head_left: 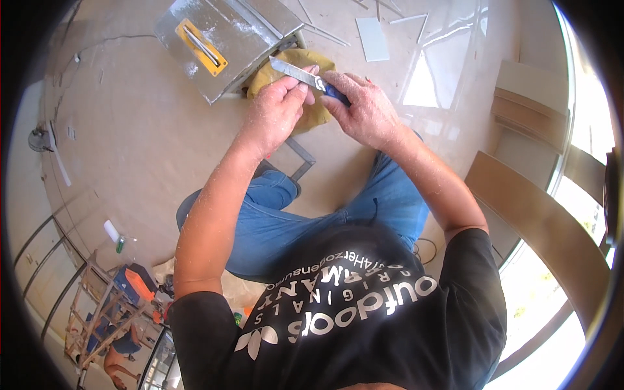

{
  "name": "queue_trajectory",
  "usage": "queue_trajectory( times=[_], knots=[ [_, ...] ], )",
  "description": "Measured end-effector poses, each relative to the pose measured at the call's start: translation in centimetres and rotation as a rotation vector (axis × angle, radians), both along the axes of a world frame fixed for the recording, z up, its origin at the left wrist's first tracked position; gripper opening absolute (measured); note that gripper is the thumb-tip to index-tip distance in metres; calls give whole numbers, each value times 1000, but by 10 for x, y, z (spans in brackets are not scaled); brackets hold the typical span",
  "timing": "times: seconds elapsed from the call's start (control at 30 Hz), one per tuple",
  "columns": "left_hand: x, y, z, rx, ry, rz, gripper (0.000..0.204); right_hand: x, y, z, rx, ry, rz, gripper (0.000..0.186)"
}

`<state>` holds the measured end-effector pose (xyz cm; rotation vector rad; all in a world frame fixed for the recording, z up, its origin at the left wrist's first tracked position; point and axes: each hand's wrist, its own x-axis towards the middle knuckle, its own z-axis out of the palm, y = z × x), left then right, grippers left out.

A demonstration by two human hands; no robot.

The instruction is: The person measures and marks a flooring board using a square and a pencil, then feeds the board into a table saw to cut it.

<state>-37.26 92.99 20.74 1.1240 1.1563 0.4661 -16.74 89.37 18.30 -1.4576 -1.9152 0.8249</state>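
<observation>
Overhead, right hand (pixel 364 110) clamped on utility knife (pixel 311 79) handle, left hand (pixel 276 107) pinched its blade; yellow cloth (pixel 312 114) beneath, table saw (pixel 221 39) at 10 o'clock.

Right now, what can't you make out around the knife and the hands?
- Utility knife handle: head view, mostly covered by the right hand.
- Yellow cloth: largely hidden behind the left hand.
- Table saw: far end cut off by the top edge.

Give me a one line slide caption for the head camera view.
Both hands grip a blue-handled utility knife, left hand at the blade, right hand on the handle, above a small table saw.
</observation>
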Motion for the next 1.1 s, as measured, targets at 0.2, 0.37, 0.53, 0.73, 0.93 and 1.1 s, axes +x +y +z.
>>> queue_trajectory(
  times=[0.2,0.37,0.53,0.73,0.93,1.1],
  knots=[
    [-2,-3,7,16,-49,-30,38,11,8,-19,-19,-56,-149,37],
    [-3,-9,4,-30,-37,12,37,17,5,-8,45,12,-185,35],
    [-7,-3,1,1,42,-36,38,-2,-3,-5,51,-4,-40,34],
    [0,-16,13,22,44,-7,40,17,-1,-10,68,-7,-183,34],
    [-2,-5,10,-13,-38,-34,41,-1,-7,-6,55,-11,-40,37],
    [2,-8,16,-56,-57,10,42,22,6,-13,66,-24,-202,35]
  ],
)
